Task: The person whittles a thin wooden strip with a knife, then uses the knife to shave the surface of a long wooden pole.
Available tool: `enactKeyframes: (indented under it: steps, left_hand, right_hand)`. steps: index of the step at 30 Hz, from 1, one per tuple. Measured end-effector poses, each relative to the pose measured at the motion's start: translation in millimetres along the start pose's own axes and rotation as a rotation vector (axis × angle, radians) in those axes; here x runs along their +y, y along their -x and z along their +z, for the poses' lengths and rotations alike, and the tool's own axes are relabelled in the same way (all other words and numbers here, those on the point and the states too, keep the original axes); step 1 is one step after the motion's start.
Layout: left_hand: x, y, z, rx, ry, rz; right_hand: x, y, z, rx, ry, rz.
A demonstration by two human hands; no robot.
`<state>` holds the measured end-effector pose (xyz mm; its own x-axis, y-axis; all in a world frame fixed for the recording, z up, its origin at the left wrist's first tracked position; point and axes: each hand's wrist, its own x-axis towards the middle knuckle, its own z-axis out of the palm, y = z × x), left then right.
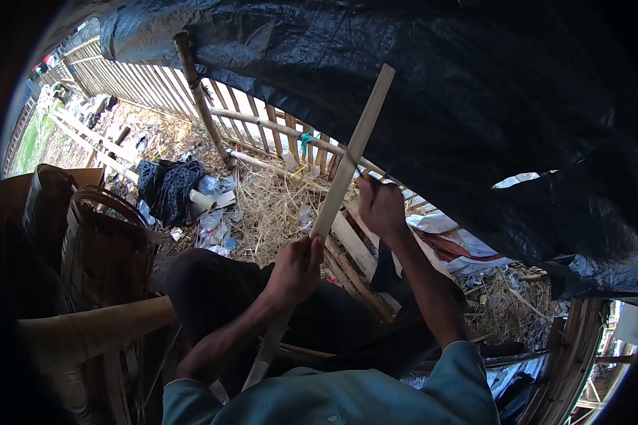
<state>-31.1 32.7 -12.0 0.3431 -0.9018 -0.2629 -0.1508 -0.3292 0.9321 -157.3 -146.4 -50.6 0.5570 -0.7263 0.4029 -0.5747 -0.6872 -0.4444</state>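
Teal sleeves point(468, 386), left hand point(298, 265) clamped on bamboo slat point(353, 145), right hand point(380, 207) fisted beside it, contents unclear

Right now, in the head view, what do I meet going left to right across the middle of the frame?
Woven basket → dark cloth bundle → left hand gripping the bamboo slat → right hand → white sheet.

A black tarpaulin point(475, 92) hung over a slatted bamboo fence point(142, 81); straw point(276, 205) and litter point(213, 221) covered the sunlit ground
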Motion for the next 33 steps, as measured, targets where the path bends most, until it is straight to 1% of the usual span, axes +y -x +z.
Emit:
enactKeyframes:
  steps: [1, 2, 3, 4, 7, 8, 11, 12, 15, 17, 19, 21, 22, 25, 26, 29, 32, 33]
  left_hand:
    - [12.7, 10.4, 0.7, -0.054, 0.019, 0.001]
    - [22.0, 23.2, 3.2, -0.111, 0.027, 0.008]
    - [26.6, 27.1, 1.3, -0.162, 0.024, 0.025]
    - [23.4, 18.6, 0.0, -0.169, 0.139, -0.018]
    - [24.3, 4.9, -14.6, -0.102, 0.172, -0.146]
    - [15.9, 0.2, -14.3, -0.096, 0.172, -0.124]
    - [15.0, -3.0, -10.9, -0.139, 0.250, -0.143]
    - [15.4, -2.0, -9.0, -0.142, 0.286, -0.159]
    - [9.1, -4.9, -6.9, -0.119, 0.253, -0.150]
    - [11.6, -5.1, -5.5, -0.100, 0.267, -0.112]
    - [12.2, -4.7, -5.6, -0.080, 0.225, -0.090]
    - [11.8, -5.5, -7.4, -0.057, 0.133, -0.080]
    - [14.2, -5.3, -9.2, -0.043, 0.091, -0.069]
    - [4.7, -6.6, -6.8, 0.074, -0.083, 0.105]
    - [5.1, -5.9, -6.9, 0.087, -0.139, 0.186]
    - [5.5, -4.2, -7.5, 0.115, -0.304, 0.251]
    - [8.0, -3.1, -9.2, 0.151, -0.414, 0.305]
    - [9.9, -1.2, -9.5, 0.161, -0.461, 0.311]
  right_hand:
    - [34.1, -28.2, -9.1, 0.008, 0.130, 0.364]
    - [61.7, -51.7, -27.0, -0.067, 0.207, 0.545]
    - [87.7, -56.2, -32.3, -0.039, 0.217, 0.657]
    - [95.0, -55.1, -36.1, 0.008, 0.195, 0.715]
    - [95.1, -45.7, -38.7, 0.054, 0.124, 0.678]
    - [93.6, -45.3, -36.6, 0.105, 0.114, 0.605]
    - [60.6, -41.5, -45.6, 0.141, -0.133, 0.413]
    - [55.9, -37.5, -41.1, 0.151, -0.189, 0.378]
    - [25.2, -19.2, -34.9, 0.087, -0.298, 0.177]
    - [-10.2, -6.9, -38.5, -0.041, -0.289, 0.024]
    - [-39.2, 4.3, -40.7, -0.207, -0.245, -0.035]
    - [-53.4, 14.9, -33.2, -0.239, -0.178, -0.108]
    - [-55.2, 17.4, -29.7, -0.208, -0.177, -0.171]
    - [-58.5, 20.8, -27.6, -0.281, -0.125, -0.164]
    - [-58.4, 21.9, -25.5, -0.265, -0.084, -0.171]
    - [-59.0, 25.2, -14.7, -0.210, -0.166, -0.160]
    - [-65.1, 17.7, -23.4, -0.315, -0.065, -0.161]
    - [-64.3, 18.7, -22.5, -0.287, -0.070, -0.183]
